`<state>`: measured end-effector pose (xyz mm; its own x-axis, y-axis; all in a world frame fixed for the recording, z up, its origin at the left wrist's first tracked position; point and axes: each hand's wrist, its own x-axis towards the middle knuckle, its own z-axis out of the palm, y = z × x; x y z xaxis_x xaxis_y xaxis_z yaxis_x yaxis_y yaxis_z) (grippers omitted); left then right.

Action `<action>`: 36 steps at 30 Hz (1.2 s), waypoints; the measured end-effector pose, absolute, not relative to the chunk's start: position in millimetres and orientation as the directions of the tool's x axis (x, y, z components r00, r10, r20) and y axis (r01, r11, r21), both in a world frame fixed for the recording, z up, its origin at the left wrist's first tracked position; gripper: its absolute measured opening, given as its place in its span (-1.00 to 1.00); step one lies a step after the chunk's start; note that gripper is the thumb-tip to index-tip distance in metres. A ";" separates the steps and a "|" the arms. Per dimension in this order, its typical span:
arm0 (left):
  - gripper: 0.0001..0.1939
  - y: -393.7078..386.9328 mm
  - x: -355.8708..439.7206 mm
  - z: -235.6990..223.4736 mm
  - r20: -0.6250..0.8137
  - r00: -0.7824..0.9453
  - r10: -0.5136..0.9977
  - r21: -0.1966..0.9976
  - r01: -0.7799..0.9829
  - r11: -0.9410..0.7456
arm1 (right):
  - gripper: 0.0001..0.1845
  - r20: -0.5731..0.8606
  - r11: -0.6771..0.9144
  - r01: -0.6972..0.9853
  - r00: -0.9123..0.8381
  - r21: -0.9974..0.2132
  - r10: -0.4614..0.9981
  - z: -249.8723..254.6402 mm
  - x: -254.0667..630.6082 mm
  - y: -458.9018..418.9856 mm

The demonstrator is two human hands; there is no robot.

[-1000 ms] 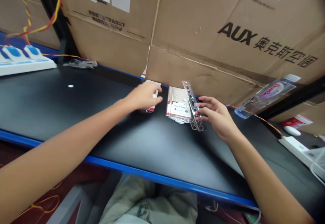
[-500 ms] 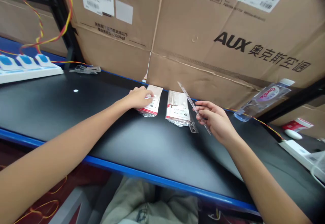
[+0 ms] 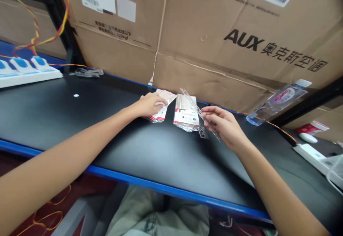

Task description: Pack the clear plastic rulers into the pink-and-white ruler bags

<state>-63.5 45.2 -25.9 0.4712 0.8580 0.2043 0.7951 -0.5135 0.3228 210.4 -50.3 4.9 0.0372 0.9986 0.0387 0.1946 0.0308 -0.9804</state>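
My right hand [image 3: 223,127] pinches a clear plastic ruler [image 3: 191,101] between thumb and fingers. The ruler slants up to the left, its upper end over a pile of flat red-and-white packets [image 3: 187,116]. Another clear strip [image 3: 203,132] lies at that pile's lower right edge. At the left pile, my left hand [image 3: 152,104] is closed on the top packet [image 3: 169,96], thumb above. That packet is turned askew to the right over the red-and-white packets [image 3: 160,116] beneath it. The fingertips under it are hidden.
A large cardboard box [image 3: 193,61] stands behind the black table [image 3: 139,146]. A clear plastic bottle [image 3: 277,102] lies at the back right. Power strips [image 3: 29,71] with cables sit at the left and right. A small white disc [image 3: 76,95] and crumpled clear plastic [image 3: 88,72] lie on the left.
The top packet under my left hand has swung out to the right from its pile. The ruler in my right hand has tipped left over the other pile. The view has shifted slightly.
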 end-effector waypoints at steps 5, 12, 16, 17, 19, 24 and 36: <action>-0.59 45.2 -59.9 -30.6 0.254 0.394 0.883 0.325 0.825 -0.462 | -0.73 0.028 0.021 0.224 0.031 -0.974 0.999 5.0 208.6 -52.3; -0.50 46.4 -60.6 -28.7 0.273 0.319 0.908 0.395 0.823 -0.408 | -0.72 0.036 0.028 0.228 0.032 -0.973 0.999 4.0 209.9 -51.6; -0.52 47.8 -61.9 -28.0 0.351 0.299 0.888 0.458 0.772 -0.441 | -0.73 0.033 0.028 0.235 0.019 -0.972 0.999 3.5 209.1 -52.3; -0.54 48.0 -61.6 -27.6 0.371 0.297 0.880 0.468 0.759 -0.453 | -0.74 0.035 0.030 0.236 0.016 -0.971 0.999 3.3 209.1 -52.4; -0.59 47.6 -60.0 -26.3 0.417 0.296 0.860 0.484 0.729 -0.485 | -0.74 0.037 0.031 0.234 0.021 -0.972 0.999 3.1 209.1 -52.3; -0.59 39.7 -52.6 -21.8 0.447 0.323 0.834 0.478 0.702 -0.527 | -0.67 0.058 0.058 0.208 -0.009 -0.976 0.998 2.7 209.3 -52.2; -0.30 31.2 -52.6 -17.7 0.253 0.246 0.936 0.420 0.843 -0.335 | -0.47 0.045 0.074 0.233 -0.126 -0.970 0.991 -1.4 207.1 -54.8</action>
<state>-52.6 31.2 -17.7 0.2462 0.9356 0.2529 0.8432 -0.3355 0.4201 207.1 -54.8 -1.4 -0.1260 0.9910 0.0452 0.2333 0.0739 -0.9696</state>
